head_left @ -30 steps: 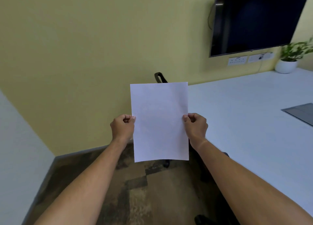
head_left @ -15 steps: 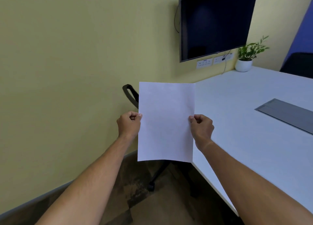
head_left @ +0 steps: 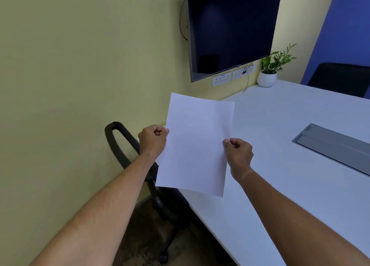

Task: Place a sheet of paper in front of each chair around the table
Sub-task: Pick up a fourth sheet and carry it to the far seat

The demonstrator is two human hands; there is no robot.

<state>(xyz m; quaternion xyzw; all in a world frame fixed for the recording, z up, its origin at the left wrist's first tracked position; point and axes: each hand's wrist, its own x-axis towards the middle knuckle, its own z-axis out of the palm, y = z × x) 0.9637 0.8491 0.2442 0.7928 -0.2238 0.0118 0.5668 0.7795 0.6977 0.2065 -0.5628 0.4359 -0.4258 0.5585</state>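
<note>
Pinching sheet of paper [head_left: 197,143] by both side edges, left grip [head_left: 153,138] and right grip [head_left: 238,155], now swung above counter [head_left: 300,195] near-left corner beside chair [head_left: 128,145], ready for laying down.

Both forearms are bare to the frame's edge (no sleeves, watch or rings visible).

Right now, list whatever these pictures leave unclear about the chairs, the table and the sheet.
- Near black chair, head view: seat and part of the base hidden behind the sheet of paper, the left hand and the table.
- Far chair: cut off by the right edge.
- Table: its far side runs out of frame, so the chair count is unknown.
- Sheet: any print is too faint to tell.
</note>
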